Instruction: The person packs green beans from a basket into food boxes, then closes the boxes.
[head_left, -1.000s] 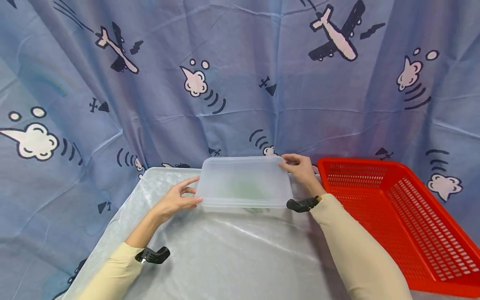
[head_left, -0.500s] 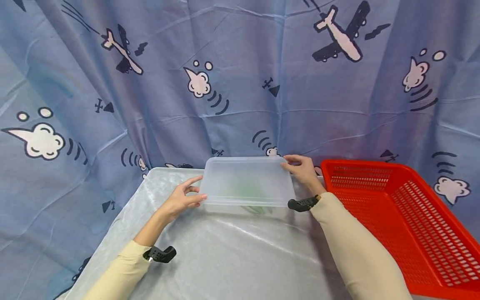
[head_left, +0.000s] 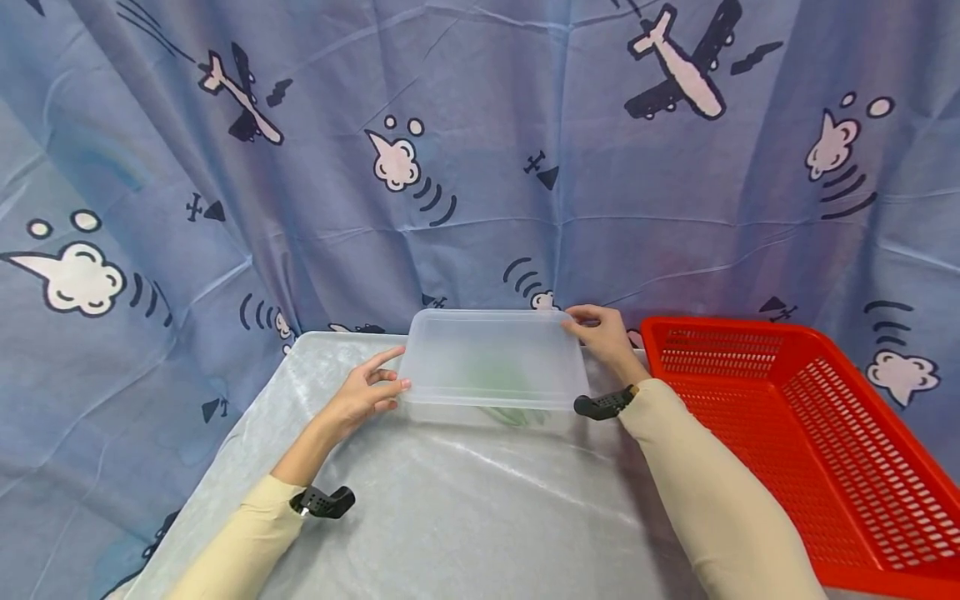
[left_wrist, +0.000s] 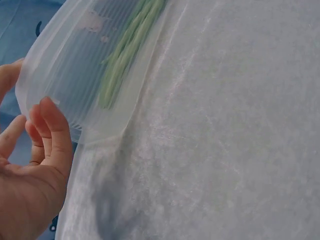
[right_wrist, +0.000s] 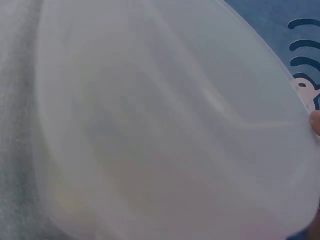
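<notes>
A translucent plastic lid (head_left: 480, 346) lies over a clear plastic box (head_left: 446, 414) at the back of the table. Long green vegetable stalks (left_wrist: 122, 60) are inside the box, blurred through the lid. My left hand (head_left: 357, 402) holds the lid's left short edge, fingers spread along it. At the far right corner, my right hand (head_left: 604, 337) pinches the lid's rim between thumb and fingers. In the right wrist view the pale lid fills most of the picture, with only a fingertip (right_wrist: 315, 122) showing at the right.
To the right stands a red plastic basket (head_left: 813, 346) with perforated walls. A pale shiny cloth (head_left: 480, 508) covers the table. Behind it hangs a blue curtain (head_left: 480, 167) printed with planes and clouds.
The lid's front edge has shifted slightly back and up in view, baring more of the box's front wall and the stalks. Both hands keep their places on the lid.
</notes>
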